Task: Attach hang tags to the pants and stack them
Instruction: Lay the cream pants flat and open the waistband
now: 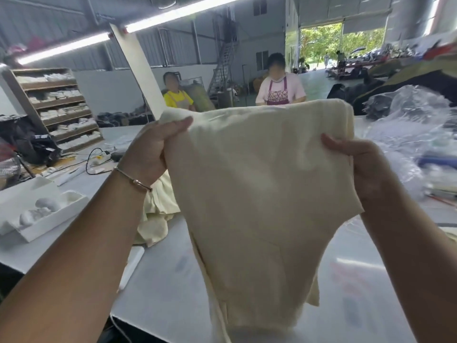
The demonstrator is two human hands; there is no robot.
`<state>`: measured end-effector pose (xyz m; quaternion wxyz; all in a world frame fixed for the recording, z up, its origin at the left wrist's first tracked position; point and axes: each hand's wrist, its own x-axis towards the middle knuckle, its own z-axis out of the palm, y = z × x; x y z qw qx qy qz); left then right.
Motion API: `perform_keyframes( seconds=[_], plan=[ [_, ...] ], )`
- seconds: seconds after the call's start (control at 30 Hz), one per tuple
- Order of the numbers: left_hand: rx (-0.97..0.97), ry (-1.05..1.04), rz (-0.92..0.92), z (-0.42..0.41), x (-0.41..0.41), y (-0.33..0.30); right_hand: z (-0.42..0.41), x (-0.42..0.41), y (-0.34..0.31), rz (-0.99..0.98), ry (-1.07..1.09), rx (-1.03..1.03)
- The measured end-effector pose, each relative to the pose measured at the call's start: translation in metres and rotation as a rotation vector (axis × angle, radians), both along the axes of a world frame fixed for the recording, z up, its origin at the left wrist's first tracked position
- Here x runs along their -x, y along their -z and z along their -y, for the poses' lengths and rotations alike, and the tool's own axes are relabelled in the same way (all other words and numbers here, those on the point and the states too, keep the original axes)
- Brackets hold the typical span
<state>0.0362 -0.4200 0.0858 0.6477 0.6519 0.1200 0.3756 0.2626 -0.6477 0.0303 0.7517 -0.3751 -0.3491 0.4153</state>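
Cream pants (259,194) held up above white table (173,280). Left hand (153,149) pinches top left edge; right hand (358,164) pinches right edge. More cream cloth (158,214) lies behind.

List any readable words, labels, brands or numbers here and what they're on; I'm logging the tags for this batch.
None can be read.
The cream pants, held up by the left hand and right hand, show no tag or print.
Packets on the shelf: too small and blurred.
Faint coloured marks on the table: blurred, unreadable.
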Motion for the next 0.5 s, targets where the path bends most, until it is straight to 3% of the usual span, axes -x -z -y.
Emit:
perform_keyframes(
  seconds=[0.13, 0.2, 0.27, 0.3, 0.37, 0.43, 0.5],
  plan=[
    [-0.272, -0.161, -0.338, 0.009, 0.02, -0.01, 0.008, 0.009, -0.01, 0.077, 0.027, -0.083],
    [-0.473, -0.426, -0.597, 0.008, 0.03, -0.018, 0.011, 0.012, -0.012, 0.121, 0.015, -0.107],
    [-0.696, -0.681, -0.608, 0.016, 0.029, -0.025, 0.015, 0.015, -0.012, 0.141, -0.021, -0.111],
    [-0.768, -0.613, -0.543, 0.025, 0.024, -0.027, 0.018, 0.016, -0.013, 0.146, -0.039, -0.11],
    [-0.813, -0.241, -0.503, 0.054, 0.006, -0.031, 0.025, 0.017, -0.016, 0.173, -0.052, -0.095],
    [-0.925, 0.029, -0.637, 0.078, -0.02, -0.029, 0.037, 0.015, -0.019, 0.216, -0.058, -0.076],
    [-1.022, 0.154, -0.758, 0.094, -0.044, -0.022, 0.055, 0.008, -0.018, 0.252, -0.055, -0.064]
  ],
)
